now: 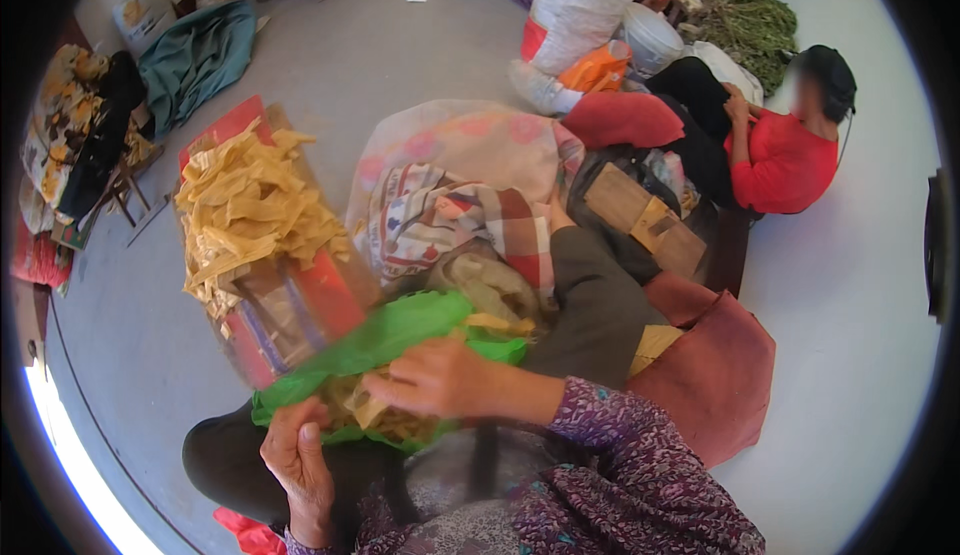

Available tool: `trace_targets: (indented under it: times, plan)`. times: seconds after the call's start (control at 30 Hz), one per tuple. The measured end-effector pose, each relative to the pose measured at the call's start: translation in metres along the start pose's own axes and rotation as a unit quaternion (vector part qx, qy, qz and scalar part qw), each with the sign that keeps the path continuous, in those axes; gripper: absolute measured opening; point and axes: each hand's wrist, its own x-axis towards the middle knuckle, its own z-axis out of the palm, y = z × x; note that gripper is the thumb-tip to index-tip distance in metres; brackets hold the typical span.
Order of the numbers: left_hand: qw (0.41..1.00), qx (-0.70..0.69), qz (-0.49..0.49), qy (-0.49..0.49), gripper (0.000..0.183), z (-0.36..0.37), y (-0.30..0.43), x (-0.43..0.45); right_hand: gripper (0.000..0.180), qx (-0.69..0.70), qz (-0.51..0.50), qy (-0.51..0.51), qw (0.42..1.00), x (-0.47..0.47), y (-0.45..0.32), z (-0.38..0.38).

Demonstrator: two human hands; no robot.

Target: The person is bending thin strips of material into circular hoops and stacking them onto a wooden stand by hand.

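A green plastic bag point(390, 330) lies open across my lap, with yellowish dried strips point(405, 420) inside it; they look like corn husks. My right hand point(442, 376) is over the bag's mouth, fingers bent down at a pale strip; blur hides whether they grip it. At the bag's left end is my left hand point(300, 446), thumb raised, its fingertips at the bag's edge; whether they pinch anything cannot be told. Ahead on the left, a heap of yellow husk-like strips point(255, 202) rests on a red and brown cardboard piece point(330, 292).
Checked and printed cloths point(480, 217) lie beyond my lap, beside my bent leg. A wooden block point(649, 217) and a dark red cloth point(712, 382) are on the right. Farther right sits a person in red point(784, 157). A teal cloth point(199, 59) lies at the upper left.
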Motion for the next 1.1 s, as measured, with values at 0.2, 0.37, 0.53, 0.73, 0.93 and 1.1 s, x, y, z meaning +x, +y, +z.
trace_targets:
  times: [0.2,0.37,0.53,0.73,0.93,1.1]
  plan:
    - [0.832,-0.368,-0.298,-0.290,0.041,0.018,-0.004,-0.028,0.038,0.029,-0.109,0.049,0.992,-0.017,-0.027,0.001]
    - [0.829,-0.440,-0.263,-0.225,0.031,0.005,0.006,-0.052,0.035,0.022,-0.067,0.085,0.994,-0.020,-0.023,-0.014]
    - [0.784,-0.592,-0.051,-0.182,0.024,-0.020,0.031,-0.055,0.032,0.095,0.033,0.143,0.985,-0.019,-0.025,-0.012]
    - [0.941,-0.301,0.002,-0.156,0.023,-0.031,0.047,-0.054,0.020,0.443,0.119,-0.099,0.883,-0.025,-0.083,0.001]
    - [0.930,0.237,0.231,-0.159,0.027,-0.004,0.060,-0.059,0.025,0.688,0.233,-0.226,0.649,-0.031,-0.084,-0.004]
    - [0.894,0.299,0.288,-0.169,0.026,0.010,0.070,-0.064,0.026,0.692,0.333,-0.214,0.605,-0.039,-0.091,-0.016]
